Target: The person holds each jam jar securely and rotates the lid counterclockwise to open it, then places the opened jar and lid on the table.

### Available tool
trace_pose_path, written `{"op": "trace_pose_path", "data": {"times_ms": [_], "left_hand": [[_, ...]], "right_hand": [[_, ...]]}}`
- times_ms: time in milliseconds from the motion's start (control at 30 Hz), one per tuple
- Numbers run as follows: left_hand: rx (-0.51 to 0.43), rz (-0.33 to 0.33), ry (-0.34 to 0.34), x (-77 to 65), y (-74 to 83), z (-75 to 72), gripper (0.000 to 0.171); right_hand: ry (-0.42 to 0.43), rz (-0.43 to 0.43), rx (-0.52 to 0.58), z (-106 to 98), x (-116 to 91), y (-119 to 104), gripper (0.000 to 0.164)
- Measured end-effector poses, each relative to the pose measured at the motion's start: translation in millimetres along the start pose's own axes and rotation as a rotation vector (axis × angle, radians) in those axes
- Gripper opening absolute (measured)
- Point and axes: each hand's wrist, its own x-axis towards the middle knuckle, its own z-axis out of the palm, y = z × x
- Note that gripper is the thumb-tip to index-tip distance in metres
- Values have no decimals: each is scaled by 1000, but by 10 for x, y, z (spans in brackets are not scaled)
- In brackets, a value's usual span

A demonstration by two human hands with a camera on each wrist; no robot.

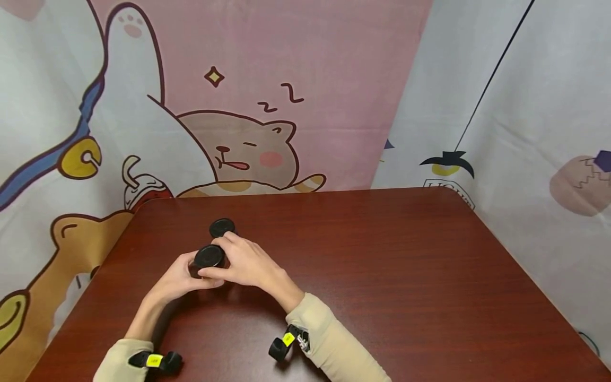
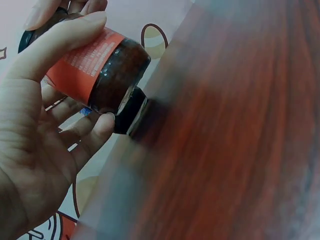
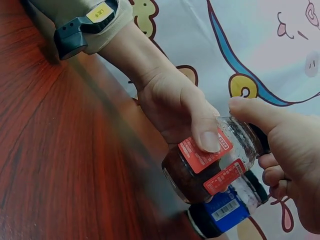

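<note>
A glass jar [image 3: 202,157] with a red label and dark brown contents is in my left hand [image 1: 174,278], whose thumb and fingers wrap its body. In the right wrist view the jar leans, its base toward the tabletop. My right hand [image 1: 248,262] grips the jar's black lid [image 1: 210,256], thumb on the near side and fingers curled round the far side. Just behind stands a second jar [image 3: 227,210] with a blue label, partly hidden by the first one. Its black lid [image 1: 221,227] shows beyond my right fingers in the head view.
The brown wooden table [image 1: 406,276] extends far to the right of both hands. A cartoon-printed cloth [image 1: 334,79] hangs along the back and sides. Black straps with yellow tags sit at the left cuff [image 1: 121,358] and the right cuff [image 1: 312,318].
</note>
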Motion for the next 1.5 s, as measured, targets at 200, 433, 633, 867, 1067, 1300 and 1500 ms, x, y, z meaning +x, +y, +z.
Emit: {"op": "trace_pose_path", "data": {"times_ms": [200, 433, 633, 867, 1067, 1300, 1500], "left_hand": [[-29, 53, -23, 86, 86, 61, 40], [-46, 70, -31, 154, 195, 126, 42], [-52, 87, -33, 229, 272, 200, 43], [-88, 121, -49, 313, 387, 300, 41], [-86, 134, -44, 382, 462, 398, 40], [-60, 130, -38, 458, 531, 490, 43], [-65, 138, -47, 530, 560, 562, 41]], "right_hand": [[21, -23, -6, -106, -44, 43, 60], [58, -52, 43, -214, -113, 86, 56], [91, -74, 91, -299, -158, 145, 49], [152, -125, 112, -408, -253, 215, 48], [178, -128, 141, -507, -332, 263, 45], [199, -129, 123, -598, -424, 316, 44], [210, -131, 106, -662, -481, 373, 43]]}}
